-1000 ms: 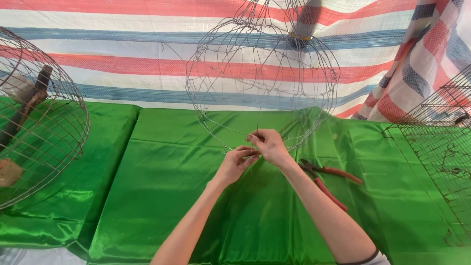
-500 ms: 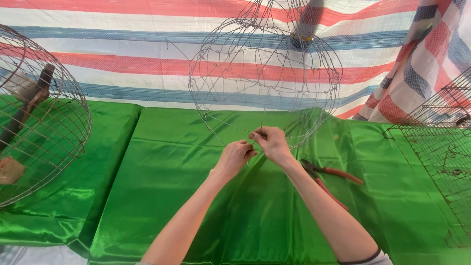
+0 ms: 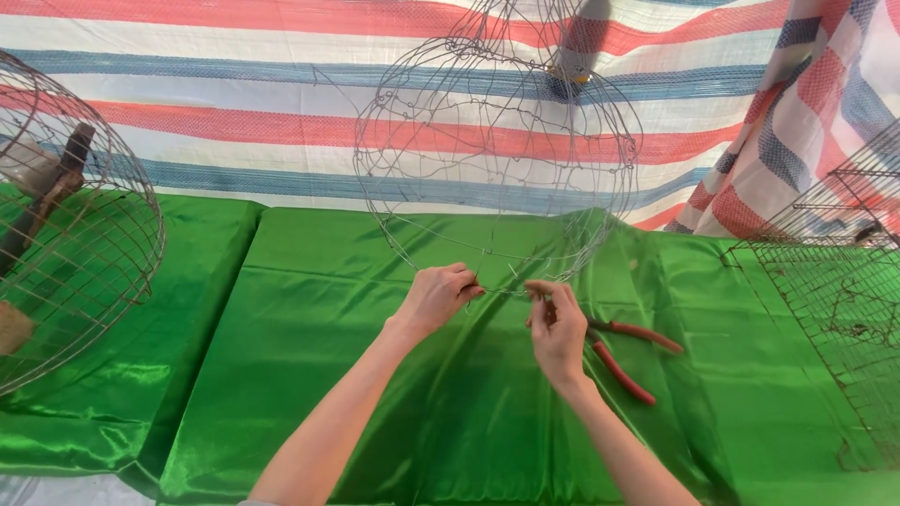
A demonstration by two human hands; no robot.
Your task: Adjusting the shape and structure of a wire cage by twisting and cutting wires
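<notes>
Left hand (image 3: 439, 298) and right hand (image 3: 555, 323) each pinch the bottom rim of the wire cage (image 3: 497, 159), upright on the green cloth (image 3: 281, 309). Loose wire ends, barely visible, could prick fingertips if grip slips.

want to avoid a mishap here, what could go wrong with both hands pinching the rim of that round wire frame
1. The left hand and right hand pinch thin wire at the bottom rim of the round wire frame with bare fingers; a loose wire end could prick them.
2. The frame stands tall on slick green cloth, so it might slide or tip.
3. The red-handled pliers lie close to the right wrist and could be knocked.
</notes>
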